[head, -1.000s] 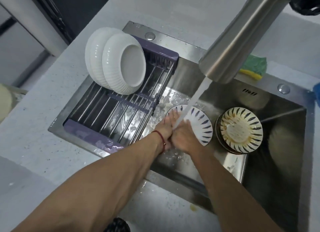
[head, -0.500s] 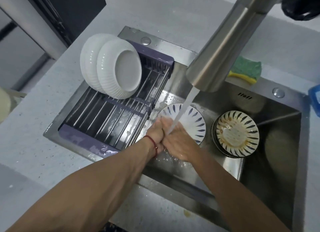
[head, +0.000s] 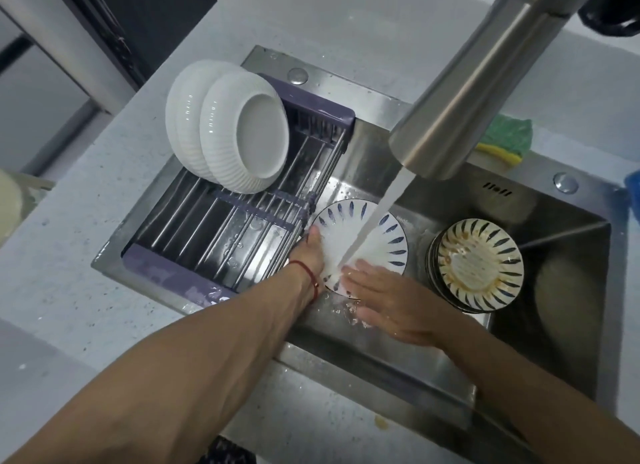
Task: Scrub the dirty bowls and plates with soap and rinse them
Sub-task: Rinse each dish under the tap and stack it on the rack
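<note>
A white plate with blue leaf marks (head: pixel 360 233) lies in the steel sink (head: pixel 388 356) under the running water of the faucet (head: pixel 485 79). My left hand (head: pixel 309 253) holds the plate's left rim, its fingers hidden beneath. My right hand (head: pixel 384 302) lies flat with straight fingers on the plate's near edge, where the stream lands. To the right stands a stack of dirty striped dishes (head: pixel 479 264) with brown residue in the top one.
Two white ribbed bowls (head: pixel 242 131) lean in the purple-framed drying rack (head: pixel 221 228) over the sink's left half. A green and yellow sponge (head: pixel 505 138) lies on the counter behind the sink. Grey countertop (head: pixel 69 256) surrounds the sink.
My hands were pressed together under the stream above the plate. They have parted: the left went to the plate's left rim, the right lies flat on its near edge.
</note>
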A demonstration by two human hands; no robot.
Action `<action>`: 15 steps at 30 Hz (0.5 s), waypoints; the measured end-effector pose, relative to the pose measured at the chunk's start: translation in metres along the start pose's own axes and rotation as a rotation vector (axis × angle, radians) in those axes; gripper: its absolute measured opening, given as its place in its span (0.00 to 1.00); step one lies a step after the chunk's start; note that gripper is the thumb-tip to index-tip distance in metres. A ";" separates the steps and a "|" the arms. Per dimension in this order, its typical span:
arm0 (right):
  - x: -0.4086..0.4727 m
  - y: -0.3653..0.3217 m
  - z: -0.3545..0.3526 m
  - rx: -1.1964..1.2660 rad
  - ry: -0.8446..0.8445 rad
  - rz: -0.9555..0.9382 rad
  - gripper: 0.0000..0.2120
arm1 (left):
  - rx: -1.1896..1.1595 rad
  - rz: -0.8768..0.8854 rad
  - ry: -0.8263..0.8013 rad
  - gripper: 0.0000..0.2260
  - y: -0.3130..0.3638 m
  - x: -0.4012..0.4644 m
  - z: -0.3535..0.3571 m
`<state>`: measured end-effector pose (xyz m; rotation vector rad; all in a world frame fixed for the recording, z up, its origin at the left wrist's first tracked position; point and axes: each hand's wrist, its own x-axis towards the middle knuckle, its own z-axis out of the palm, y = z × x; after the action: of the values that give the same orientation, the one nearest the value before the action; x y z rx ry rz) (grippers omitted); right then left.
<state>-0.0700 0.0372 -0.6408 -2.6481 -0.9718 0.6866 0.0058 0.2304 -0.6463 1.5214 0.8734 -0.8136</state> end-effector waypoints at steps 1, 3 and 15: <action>-0.010 0.011 0.004 -0.045 -0.005 0.059 0.32 | 0.021 0.018 0.003 0.31 -0.003 -0.001 0.001; -0.007 0.023 0.005 -0.079 0.008 0.278 0.36 | -0.031 0.032 0.017 0.28 -0.012 -0.007 0.010; -0.015 0.015 0.009 -0.049 0.000 0.265 0.36 | -0.100 0.004 0.039 0.30 -0.012 -0.019 0.015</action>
<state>-0.0763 0.0169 -0.6488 -2.8503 -0.6506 0.7245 -0.0141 0.2144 -0.6372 1.4547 0.9260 -0.7289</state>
